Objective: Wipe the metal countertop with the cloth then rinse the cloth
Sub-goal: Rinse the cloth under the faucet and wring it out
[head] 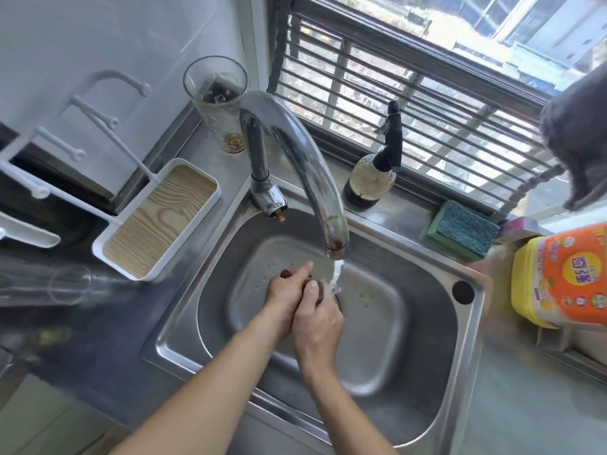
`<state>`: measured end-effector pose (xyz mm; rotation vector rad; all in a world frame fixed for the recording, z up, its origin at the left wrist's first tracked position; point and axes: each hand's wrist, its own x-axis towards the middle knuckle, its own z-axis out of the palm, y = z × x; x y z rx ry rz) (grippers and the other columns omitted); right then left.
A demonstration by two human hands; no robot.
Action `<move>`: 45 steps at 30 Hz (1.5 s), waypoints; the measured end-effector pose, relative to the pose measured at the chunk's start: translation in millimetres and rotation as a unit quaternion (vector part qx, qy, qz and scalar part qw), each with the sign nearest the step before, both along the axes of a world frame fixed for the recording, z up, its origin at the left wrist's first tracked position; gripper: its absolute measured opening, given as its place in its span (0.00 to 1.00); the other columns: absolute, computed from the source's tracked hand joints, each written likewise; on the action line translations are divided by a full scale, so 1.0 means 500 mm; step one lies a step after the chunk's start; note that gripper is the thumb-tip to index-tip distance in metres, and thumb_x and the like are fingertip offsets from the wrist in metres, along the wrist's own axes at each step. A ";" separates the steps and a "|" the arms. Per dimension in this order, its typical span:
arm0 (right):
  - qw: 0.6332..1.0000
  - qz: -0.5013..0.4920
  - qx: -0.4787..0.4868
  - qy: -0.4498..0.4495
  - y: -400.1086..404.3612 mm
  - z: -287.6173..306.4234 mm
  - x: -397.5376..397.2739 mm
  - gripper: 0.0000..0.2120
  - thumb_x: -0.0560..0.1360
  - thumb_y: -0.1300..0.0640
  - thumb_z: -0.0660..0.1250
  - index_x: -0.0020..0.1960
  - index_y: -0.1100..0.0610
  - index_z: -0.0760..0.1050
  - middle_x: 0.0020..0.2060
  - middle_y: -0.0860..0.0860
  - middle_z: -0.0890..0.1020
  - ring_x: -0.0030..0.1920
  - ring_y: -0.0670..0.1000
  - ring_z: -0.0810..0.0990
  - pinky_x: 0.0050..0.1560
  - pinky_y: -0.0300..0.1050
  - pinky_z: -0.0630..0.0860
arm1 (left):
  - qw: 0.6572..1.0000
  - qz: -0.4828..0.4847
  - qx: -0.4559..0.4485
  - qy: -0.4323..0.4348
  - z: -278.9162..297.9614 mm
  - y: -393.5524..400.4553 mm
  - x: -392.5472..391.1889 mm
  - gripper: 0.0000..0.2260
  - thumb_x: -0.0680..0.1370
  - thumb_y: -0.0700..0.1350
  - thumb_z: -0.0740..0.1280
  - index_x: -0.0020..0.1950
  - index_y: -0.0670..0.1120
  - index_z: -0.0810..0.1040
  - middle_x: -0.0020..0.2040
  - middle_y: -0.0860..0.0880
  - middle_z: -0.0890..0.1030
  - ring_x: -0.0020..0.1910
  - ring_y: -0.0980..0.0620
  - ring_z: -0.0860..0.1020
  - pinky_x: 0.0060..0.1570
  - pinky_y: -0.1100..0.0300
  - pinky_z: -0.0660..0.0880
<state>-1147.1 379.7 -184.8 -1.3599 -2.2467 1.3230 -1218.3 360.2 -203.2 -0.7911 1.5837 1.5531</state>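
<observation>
Cloth (317, 288) sits bunched between your hands over the sink (466, 349): left hand (284, 292) and right hand (317, 318) both grip it, beside the faucet's (305, 165) stream.

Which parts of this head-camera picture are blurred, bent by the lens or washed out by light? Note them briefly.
Head view: the glassware at the left edge is smeared by blur; the wide lens bows the window bars and tilts the sink; daylight beyond the window is washed out; the faucet shows bright glare; both hands, left hand and right hand, stay fairly sharp under the water.
</observation>
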 end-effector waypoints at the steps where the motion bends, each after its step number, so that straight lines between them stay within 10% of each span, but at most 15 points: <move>1: 1.000 0.019 0.008 -0.012 0.002 0.002 0.006 0.30 0.80 0.39 0.48 0.53 0.57 0.82 0.50 0.59 0.86 0.54 0.60 0.81 0.55 0.50 0.70 | 1.000 0.008 0.004 -0.013 0.000 -0.004 0.004 0.12 0.76 0.48 0.74 0.37 0.43 0.80 0.34 0.45 0.82 0.28 0.52 0.79 0.30 0.65 0.76; 7: 0.973 -0.084 -0.154 -0.152 0.122 -0.041 -0.050 0.17 0.83 0.53 0.58 0.49 0.62 0.80 0.52 0.65 0.84 0.56 0.67 0.80 0.51 0.52 0.71 | 0.999 -0.049 0.023 0.005 0.009 0.014 0.062 0.10 0.78 0.47 0.69 0.37 0.48 0.79 0.31 0.47 0.79 0.31 0.50 0.77 0.31 0.61 0.74; 12: 0.998 -0.038 -0.046 -0.014 0.008 -0.011 0.003 0.21 0.78 0.42 0.53 0.41 0.55 0.78 0.41 0.57 0.86 0.45 0.58 0.80 0.43 0.49 0.66 | 0.997 -0.033 -0.050 0.047 0.010 0.010 -0.015 0.09 0.76 0.46 0.72 0.37 0.45 0.79 0.29 0.48 0.76 0.24 0.54 0.73 0.23 0.67 0.68; 19: 0.975 -0.074 -0.127 -0.166 0.132 -0.031 -0.068 0.24 0.85 0.46 0.53 0.49 0.60 0.82 0.53 0.64 0.84 0.57 0.67 0.80 0.53 0.52 0.72 | 0.997 -0.078 0.006 0.027 0.004 0.019 0.052 0.14 0.80 0.45 0.67 0.34 0.45 0.79 0.27 0.51 0.79 0.29 0.53 0.77 0.30 0.64 0.73; 26: 0.996 0.021 -0.004 -0.089 0.017 0.001 -0.015 0.26 0.80 0.43 0.52 0.46 0.59 0.83 0.46 0.62 0.86 0.49 0.65 0.81 0.47 0.54 0.70 | 0.997 -0.061 -0.014 0.049 -0.008 0.002 -0.009 0.19 0.81 0.49 0.67 0.31 0.46 0.74 0.27 0.50 0.75 0.30 0.50 0.75 0.32 0.61 0.71; 35: 0.920 -0.246 -0.302 -0.051 0.127 -0.052 -0.038 0.20 0.82 0.44 0.59 0.41 0.56 0.80 0.43 0.55 0.83 0.44 0.57 0.82 0.51 0.51 0.77 | 0.991 -0.057 0.087 0.085 -0.019 -0.004 0.016 0.11 0.78 0.58 0.67 0.46 0.52 0.84 0.44 0.53 0.87 0.48 0.52 0.84 0.52 0.56 0.79; 38: 0.869 -0.229 -0.439 -0.022 0.124 -0.051 -0.003 0.10 0.75 0.59 0.59 0.36 0.56 0.72 0.38 0.57 0.80 0.38 0.57 0.78 0.47 0.53 0.79 | 0.993 -0.025 0.092 0.072 -0.033 -0.027 0.010 0.13 0.72 0.61 0.71 0.44 0.52 0.83 0.46 0.50 0.87 0.49 0.49 0.84 0.55 0.52 0.80; 41: 0.847 -0.179 -0.498 -0.044 0.125 -0.047 0.015 0.12 0.76 0.53 0.60 0.45 0.58 0.78 0.43 0.59 0.87 0.48 0.62 0.84 0.53 0.63 0.82 | 0.992 -0.046 0.090 0.075 -0.042 -0.040 0.014 0.12 0.67 0.61 0.72 0.41 0.54 0.83 0.45 0.49 0.85 0.49 0.49 0.82 0.56 0.50 0.77; 45: 0.907 -0.077 -0.413 -0.038 0.117 -0.025 0.002 0.11 0.78 0.47 0.70 0.48 0.55 0.83 0.41 0.53 0.88 0.39 0.49 0.86 0.34 0.43 0.81 | 0.987 -0.068 0.048 0.136 -0.046 -0.050 0.018 0.08 0.75 0.53 0.74 0.49 0.50 0.82 0.48 0.47 0.86 0.48 0.51 0.83 0.47 0.60 0.79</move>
